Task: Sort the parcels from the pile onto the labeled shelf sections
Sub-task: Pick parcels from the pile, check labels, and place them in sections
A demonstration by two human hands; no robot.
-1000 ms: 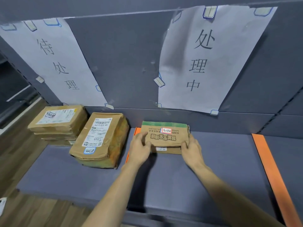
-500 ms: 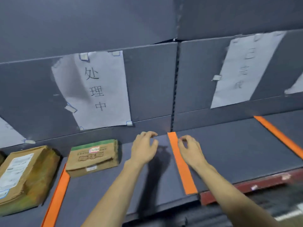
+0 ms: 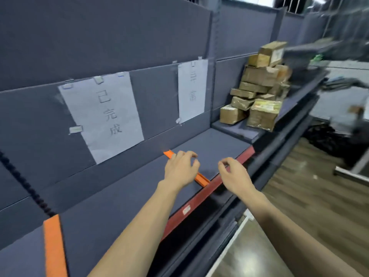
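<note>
Far left: orange divider strip [image 3: 53,246] lying across the grey shelf [image 3: 119,188]. On the back panel, a taped paper label [image 3: 103,114] reading 已完成; no parcel visible in the section below it. Second orange divider [image 3: 200,177], partly hidden by the left hand [image 3: 180,168], which hovers over it with fingers loosely curled, holding nothing. Second paper label [image 3: 192,90] further along, characters too blurred to read. Right hand [image 3: 234,173] near the shelf's red front edge [image 3: 199,198], also loosely curled, also holding nothing, so both grips are released. Far right: the pile of parcels [image 3: 257,92], brown cardboard boxes and taped packets stacked unevenly on the next shelf bay, well apart from both hands. Judgement: the boxes look stiff and light to moderate, and the tape could be slick. Best take the top or an outer box with two hands on opposite side faces; pulling a low one risks toppling the stack. Right edge motion-blurred.
</note>
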